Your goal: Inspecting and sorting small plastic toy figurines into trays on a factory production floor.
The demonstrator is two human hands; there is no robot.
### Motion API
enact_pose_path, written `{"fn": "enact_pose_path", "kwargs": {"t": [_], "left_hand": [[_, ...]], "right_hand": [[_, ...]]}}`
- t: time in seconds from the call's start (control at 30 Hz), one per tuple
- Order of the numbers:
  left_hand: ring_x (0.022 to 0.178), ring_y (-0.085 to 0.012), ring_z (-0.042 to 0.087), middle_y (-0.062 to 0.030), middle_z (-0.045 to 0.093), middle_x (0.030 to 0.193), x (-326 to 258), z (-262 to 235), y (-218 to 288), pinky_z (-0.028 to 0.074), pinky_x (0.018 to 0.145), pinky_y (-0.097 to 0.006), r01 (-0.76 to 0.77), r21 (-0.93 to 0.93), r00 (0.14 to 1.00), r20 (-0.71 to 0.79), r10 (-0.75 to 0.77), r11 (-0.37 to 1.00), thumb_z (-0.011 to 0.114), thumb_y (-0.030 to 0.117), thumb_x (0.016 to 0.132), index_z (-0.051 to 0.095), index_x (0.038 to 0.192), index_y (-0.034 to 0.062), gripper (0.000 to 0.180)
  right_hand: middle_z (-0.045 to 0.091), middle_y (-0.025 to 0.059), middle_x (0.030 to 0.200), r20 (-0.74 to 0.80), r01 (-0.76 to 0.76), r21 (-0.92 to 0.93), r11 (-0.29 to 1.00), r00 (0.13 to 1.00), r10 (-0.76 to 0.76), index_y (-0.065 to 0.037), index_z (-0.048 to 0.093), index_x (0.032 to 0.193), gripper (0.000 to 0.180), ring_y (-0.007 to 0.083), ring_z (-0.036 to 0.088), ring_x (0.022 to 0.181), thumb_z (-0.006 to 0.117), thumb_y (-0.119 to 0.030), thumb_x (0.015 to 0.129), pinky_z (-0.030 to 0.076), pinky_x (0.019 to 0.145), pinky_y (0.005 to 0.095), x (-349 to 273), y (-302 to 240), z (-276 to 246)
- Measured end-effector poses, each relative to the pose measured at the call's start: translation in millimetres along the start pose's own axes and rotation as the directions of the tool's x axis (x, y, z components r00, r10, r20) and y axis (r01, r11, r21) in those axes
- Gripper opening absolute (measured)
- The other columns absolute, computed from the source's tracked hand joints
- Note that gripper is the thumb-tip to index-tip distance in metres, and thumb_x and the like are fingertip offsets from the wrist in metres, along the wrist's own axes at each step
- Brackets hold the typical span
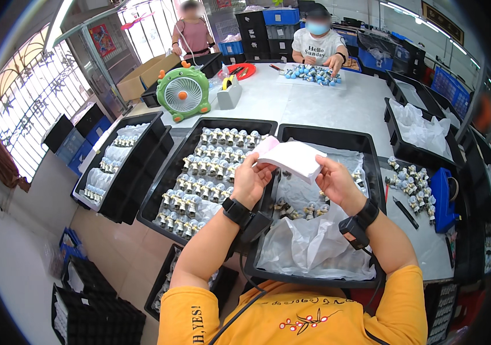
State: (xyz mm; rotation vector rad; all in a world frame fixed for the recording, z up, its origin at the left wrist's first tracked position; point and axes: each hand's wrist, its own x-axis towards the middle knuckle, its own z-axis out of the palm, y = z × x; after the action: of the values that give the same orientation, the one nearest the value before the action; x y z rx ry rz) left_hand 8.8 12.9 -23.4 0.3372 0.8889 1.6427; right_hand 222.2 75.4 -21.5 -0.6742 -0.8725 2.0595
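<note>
My left hand [252, 177] and my right hand [336, 183] hold up a curved white paper pad [292, 157] with a pinkish part at its left end, each pinching one side. Below the pad stands a black tray [366, 140] lined with crumpled white plastic sheeting [311, 244]. Several small figurines [314, 210] lie in it, partly hidden by the sheeting, the pad and my hands. Beside it on the left, another black tray [245, 123] is filled with rows of small grey, white and yellow figurines [214, 167].
Right of the trays lie loose figurines [415, 184], a black pen-like tool [405, 213] and a blue tape dispenser [444, 201]. A green fan [183, 92] and a grey tape dispenser [229, 95] stand beyond. Across the table [257, 103], a masked person [317, 43] handles blue pieces [313, 75]. Another person [192, 34] stands behind.
</note>
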Motion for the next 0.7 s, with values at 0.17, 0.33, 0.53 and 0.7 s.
{"fn": "enact_pose_path", "kwargs": {"t": [0.17, 0.33, 0.53, 0.7], "left_hand": [[0.081, -0.0216, 0.059, -0.0097, 0.058, 0.091, -5.6, 5.7, -0.1, 0.048, 0.063, -0.028, 0.042, -0.023, 0.998, 0.037, -0.041, 0.999, 0.05, 0.017, 0.086, 0.052, 0.103, 0.0019, 0.022], [0.081, -0.0221, 0.061, -0.0118, 0.06, 0.09, -1.4, -0.2, -1.9, 0.049, 0.063, -0.029, 0.055, -0.026, 0.994, 0.096, -0.052, 0.998, 0.043, 0.016, 0.088, 0.051, 0.102, -0.0007, 0.023], [0.082, -0.0223, 0.061, -0.0135, 0.06, 0.094, 2.3, -0.7, -10.5, 0.05, 0.063, -0.03, 0.086, 0.032, 0.991, 0.102, -0.088, 0.996, 0.041, 0.017, 0.09, 0.05, 0.102, -0.002, 0.024], [0.086, -0.0237, 0.059, -0.0166, 0.056, 0.104, -3.9, 5.8, -9.7, 0.05, 0.065, -0.03, 0.104, 0.049, 0.993, 0.045, -0.106, 0.993, 0.041, 0.018, 0.091, 0.045, 0.11, -0.0017, 0.028]], "right_hand": [[0.06, 0.0026, 0.088, -0.007, -0.029, 0.132, 0.991, 1.0, 0.03, 0.0, 0.055, 0.105, 0.025, 0.0054, 0.058, 0.071, 0.056, -0.018, 0.087, 0.048, 0.053, 0.0132, -0.5, -0.4, 1.4], [0.06, 0.003, 0.089, -0.02, -0.023, 0.181, 0.983, 0.999, 0.027, 0.0, 0.055, 0.104, 0.023, 0.006, 0.06, 0.072, 0.056, -0.016, 0.087, 0.05, 0.055, 0.0128, 0.0, -0.4, 2.5], [0.061, 0.0024, 0.088, -0.053, 0.016, 0.2, 0.98, 0.999, -0.006, 0.0, 0.055, 0.1, 0.02, 0.0065, 0.061, 0.071, 0.057, -0.015, 0.087, 0.05, 0.052, 0.0117, -1.0, -8.6, 4.6], [0.06, 0.0051, 0.088, -0.066, 0.077, 0.198, 0.977, 0.996, -0.065, 0.001, 0.055, 0.1, 0.02, 0.0093, 0.061, 0.073, 0.057, -0.013, 0.086, 0.052, 0.055, 0.0143, 18.8, -26.7, -0.1]]}}
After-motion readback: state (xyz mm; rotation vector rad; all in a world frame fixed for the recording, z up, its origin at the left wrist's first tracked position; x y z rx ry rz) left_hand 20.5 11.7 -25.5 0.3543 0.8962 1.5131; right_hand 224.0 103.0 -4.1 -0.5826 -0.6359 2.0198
